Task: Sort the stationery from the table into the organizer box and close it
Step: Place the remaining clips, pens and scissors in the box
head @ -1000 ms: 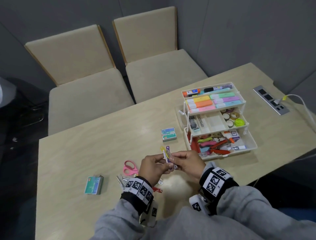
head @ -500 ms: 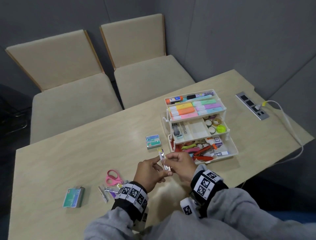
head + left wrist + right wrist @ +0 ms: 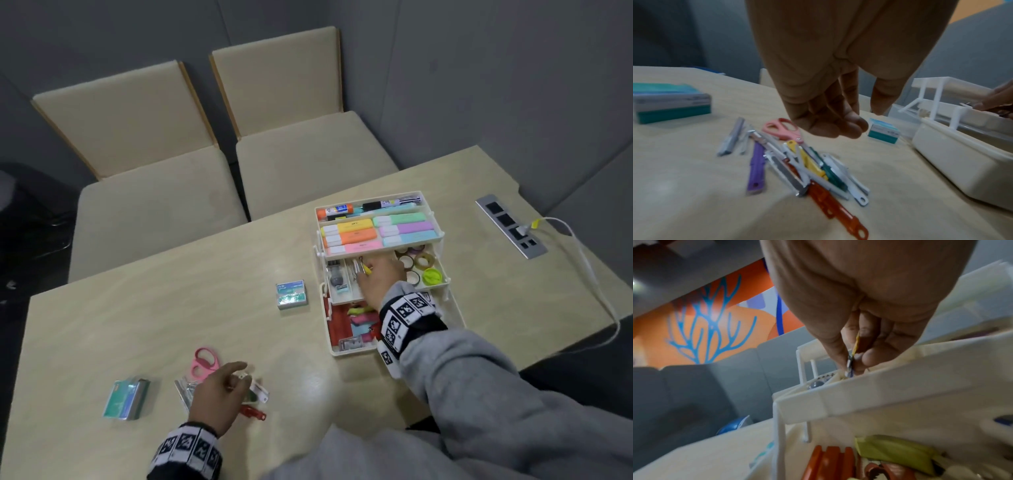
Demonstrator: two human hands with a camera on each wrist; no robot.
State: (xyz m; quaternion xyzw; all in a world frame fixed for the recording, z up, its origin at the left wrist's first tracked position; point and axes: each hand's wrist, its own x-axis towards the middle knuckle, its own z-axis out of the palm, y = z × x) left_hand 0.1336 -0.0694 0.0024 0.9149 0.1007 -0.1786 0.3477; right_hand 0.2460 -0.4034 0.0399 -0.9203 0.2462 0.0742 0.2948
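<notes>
Scissors [image 3: 205,362], staple boxes [image 3: 291,294] near cutters [image 3: 797,168] — chairs [image 3: 301,113] behind.

You see grey walls [image 3: 479,85] behind two beige padded chairs [image 3: 147,154] at a light wooden table [image 3: 171,291]. A power socket panel [image 3: 510,226] with a white cable [image 3: 592,274] sits in it.

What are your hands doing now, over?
Right hand pinching clips over organizer box middle tray. Left hand open above clip pile. Nothing in the way.
</notes>
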